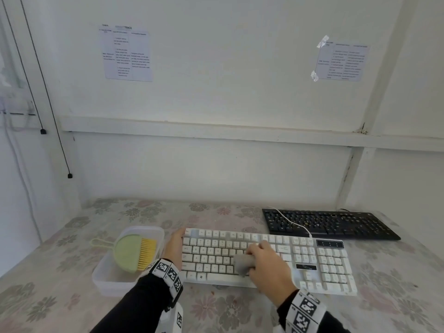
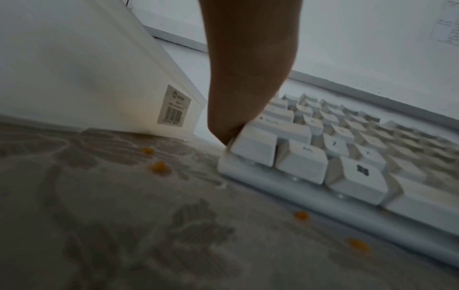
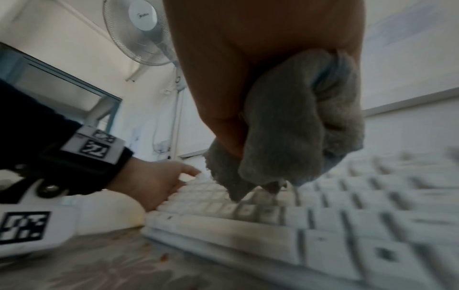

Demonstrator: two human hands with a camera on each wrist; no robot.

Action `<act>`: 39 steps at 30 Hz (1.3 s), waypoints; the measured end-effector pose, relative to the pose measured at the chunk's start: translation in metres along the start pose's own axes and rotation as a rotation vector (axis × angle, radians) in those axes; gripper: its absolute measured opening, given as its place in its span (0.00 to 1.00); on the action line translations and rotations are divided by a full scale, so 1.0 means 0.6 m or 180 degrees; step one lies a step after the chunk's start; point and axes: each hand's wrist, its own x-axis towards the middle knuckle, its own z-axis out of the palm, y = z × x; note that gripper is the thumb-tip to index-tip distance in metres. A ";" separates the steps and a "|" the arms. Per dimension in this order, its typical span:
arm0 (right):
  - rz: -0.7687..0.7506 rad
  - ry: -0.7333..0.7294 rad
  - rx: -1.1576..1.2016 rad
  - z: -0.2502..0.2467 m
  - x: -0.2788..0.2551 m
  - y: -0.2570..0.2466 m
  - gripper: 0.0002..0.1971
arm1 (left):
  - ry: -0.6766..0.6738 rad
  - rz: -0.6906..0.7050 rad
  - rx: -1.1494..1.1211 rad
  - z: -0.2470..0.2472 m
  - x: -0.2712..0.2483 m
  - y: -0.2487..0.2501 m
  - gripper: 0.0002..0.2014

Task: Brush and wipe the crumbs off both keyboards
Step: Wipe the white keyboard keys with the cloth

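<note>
On the table (image 1: 72, 236), which is covered with a flowered cloth, the white keyboard (image 1: 324, 260) lies near the front edge, a little to the right of the middle. The right hand (image 1: 269, 265) is over the letter keys of this keyboard, and its fingers are curled around a bunched grey cloth (image 1: 243, 263). In the right wrist view the grey cloth (image 3: 298, 127) hangs out below the fist and its lower folds touch the keys.

The left hand (image 1: 175, 248) rests against the left end of the white keyboard. Its fingers lie fairly straight along that short edge, and the fingertips reach the far left corner. In the left wrist view one finger (image 2: 248, 68) touches the outermost key, and the hand holds nothing else.

Just left of this hand stands a white plastic container (image 1: 105, 282), touching or almost touching the wrist. A green brush (image 1: 129, 253) with yellow bristles lies in it.

The black keyboard (image 1: 336, 224) lies behind the white one, toward the back right corner of the table, and small light specks show between its keys. The white cable (image 1: 288, 219) crosses its left part.

Several orange crumbs (image 2: 159, 167) lie on the tablecloth before the near left corner of the white keyboard.
</note>
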 end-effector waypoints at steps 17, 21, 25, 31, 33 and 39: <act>-0.1095 -0.0594 -0.0641 0.078 0.032 -0.153 0.18 | -0.0255 0.0025 -0.0521 0.012 0.012 0.008 0.11; -0.0972 -0.0625 -0.0765 0.066 0.030 -0.132 0.17 | -0.0312 -0.0016 -0.0555 0.013 0.010 0.009 0.10; -0.0782 -0.0706 -0.0925 0.046 0.027 -0.102 0.16 | -0.0348 -0.0052 -0.0580 0.014 0.011 0.011 0.11; -0.0509 -0.0597 -0.1077 0.029 0.013 -0.039 0.13 | -0.0273 0.0078 -0.0476 0.014 0.013 0.011 0.08; -0.0368 -0.0602 -0.1070 0.021 0.007 -0.016 0.13 | -0.0249 0.0097 -0.0425 0.011 0.014 0.010 0.08; -0.0070 -0.0725 -0.1102 0.002 -0.009 0.029 0.13 | -0.0210 0.0111 -0.0427 0.014 0.010 0.012 0.09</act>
